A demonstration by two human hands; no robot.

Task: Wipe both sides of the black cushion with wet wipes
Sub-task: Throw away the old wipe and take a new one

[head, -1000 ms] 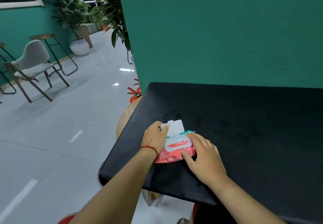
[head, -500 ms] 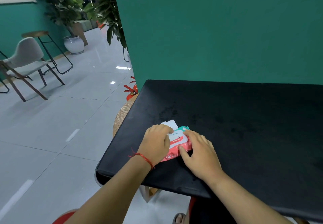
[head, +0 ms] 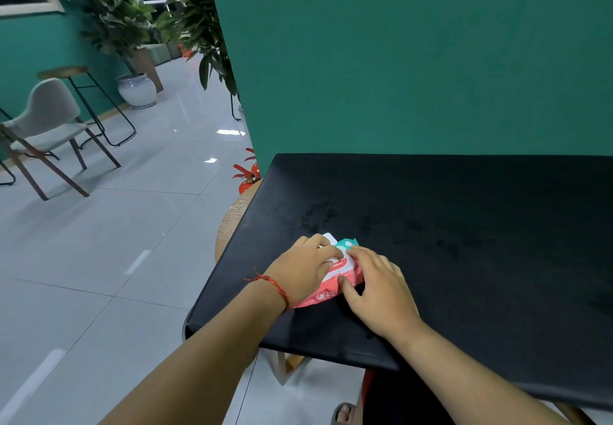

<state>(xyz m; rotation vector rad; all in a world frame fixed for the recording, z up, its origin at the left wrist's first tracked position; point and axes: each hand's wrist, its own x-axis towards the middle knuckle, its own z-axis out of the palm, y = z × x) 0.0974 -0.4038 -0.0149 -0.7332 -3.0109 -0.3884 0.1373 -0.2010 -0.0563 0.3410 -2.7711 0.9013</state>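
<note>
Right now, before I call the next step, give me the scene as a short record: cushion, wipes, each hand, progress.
cushion: flat black cushion lying on round wooden table, overhanging it at the near-left corner
wipes: pink wet-wipes pack with white flip lid on the cushion's near-left part
left: left hand presses down on the lid, hiding most of it
right: right hand rests on the pack's right end, thumb on top
progress: no loose wipe visible in either hand
</note>
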